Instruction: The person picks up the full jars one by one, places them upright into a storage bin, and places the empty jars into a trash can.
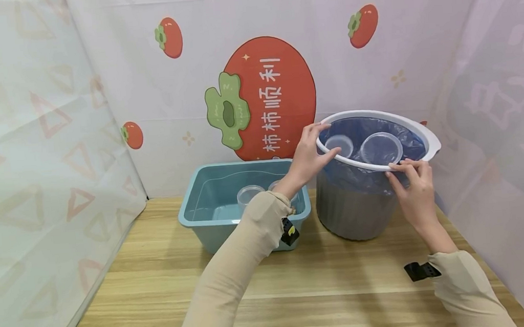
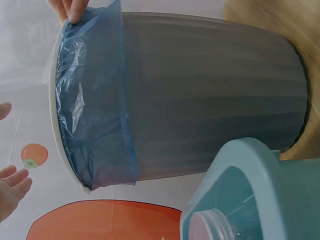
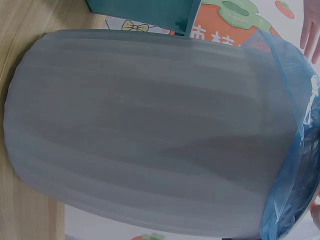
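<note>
A grey ribbed trash bin [image 1: 355, 207] with a white rim ring [image 1: 428, 140] stands upright at the back right. Its blue plastic bag [image 1: 408, 141] folds down outside over the rim. Two clear round containers [image 1: 382, 149] sit inside the bag. My right hand [image 1: 416, 187] pinches the front of the rim ring, thumb outside and fingers over the top. At the bin's left side is my left hand [image 1: 308, 154], thumb and fingers spread; in the left wrist view its fingers [image 2: 15, 182] stand apart from the rim ring.
A teal tub [image 1: 211, 229] stands left of the bin, holding clear round containers [image 1: 248, 194]; my left forearm passes over its right part. Both are on a wooden table [image 1: 160, 284]. Printed cloth walls [image 1: 250, 10] close in the back and both sides.
</note>
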{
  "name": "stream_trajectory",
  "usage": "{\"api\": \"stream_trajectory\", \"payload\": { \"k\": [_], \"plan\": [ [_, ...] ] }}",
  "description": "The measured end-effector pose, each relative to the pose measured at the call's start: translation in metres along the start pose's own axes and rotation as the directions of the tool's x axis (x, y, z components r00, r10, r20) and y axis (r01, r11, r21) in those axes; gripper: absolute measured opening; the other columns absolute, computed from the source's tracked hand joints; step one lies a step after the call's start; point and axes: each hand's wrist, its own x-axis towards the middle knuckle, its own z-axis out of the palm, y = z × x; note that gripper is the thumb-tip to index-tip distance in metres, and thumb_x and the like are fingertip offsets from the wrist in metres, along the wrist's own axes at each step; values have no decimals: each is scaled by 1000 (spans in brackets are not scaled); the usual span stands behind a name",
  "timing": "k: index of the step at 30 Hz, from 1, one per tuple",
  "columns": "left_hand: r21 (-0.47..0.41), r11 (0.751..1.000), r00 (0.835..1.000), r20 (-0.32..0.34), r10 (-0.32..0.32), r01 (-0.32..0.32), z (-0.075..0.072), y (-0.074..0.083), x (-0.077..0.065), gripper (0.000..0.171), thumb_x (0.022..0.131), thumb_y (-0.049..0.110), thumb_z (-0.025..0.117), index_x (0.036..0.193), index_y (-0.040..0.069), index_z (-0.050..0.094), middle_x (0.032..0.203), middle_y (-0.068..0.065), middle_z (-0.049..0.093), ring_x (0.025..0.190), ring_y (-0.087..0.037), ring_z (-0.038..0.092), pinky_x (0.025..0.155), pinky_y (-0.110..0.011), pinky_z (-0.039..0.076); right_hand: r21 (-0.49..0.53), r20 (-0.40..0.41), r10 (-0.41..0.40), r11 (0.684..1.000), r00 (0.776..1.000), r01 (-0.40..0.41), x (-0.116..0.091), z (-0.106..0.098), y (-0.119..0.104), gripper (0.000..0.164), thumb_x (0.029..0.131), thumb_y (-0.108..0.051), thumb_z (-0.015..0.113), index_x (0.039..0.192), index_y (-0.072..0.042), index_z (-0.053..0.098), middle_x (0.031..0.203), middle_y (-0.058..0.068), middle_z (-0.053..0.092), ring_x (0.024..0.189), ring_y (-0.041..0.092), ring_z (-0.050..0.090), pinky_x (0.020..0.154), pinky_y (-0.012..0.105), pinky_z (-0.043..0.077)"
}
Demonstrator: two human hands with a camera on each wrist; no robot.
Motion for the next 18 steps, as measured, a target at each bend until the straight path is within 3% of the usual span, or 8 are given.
{"api": "stream_trajectory", "payload": {
  "k": [11,18],
  "plan": [
    [-40,999,1000,-13,8,-8,-1,-11,-31,39,82,14,63,117,2,50,115,-12,46,108,-22,47,92,-25,38,-9,9,1,1000,1000,-1,-1,0,0,23,68,13,67,89,8,60,95,28,46,95,43,41,86,41,32],
    [-64,998,999,-32,28,-30,-10,-17,-57,34,82,11,62,113,1,52,109,-13,49,104,-23,49,89,-25,40,-21,19,-23,1000,1000,23,0,-1,-2,26,67,14,68,90,7,61,96,28,47,93,42,43,84,40,32]
  ]
}}
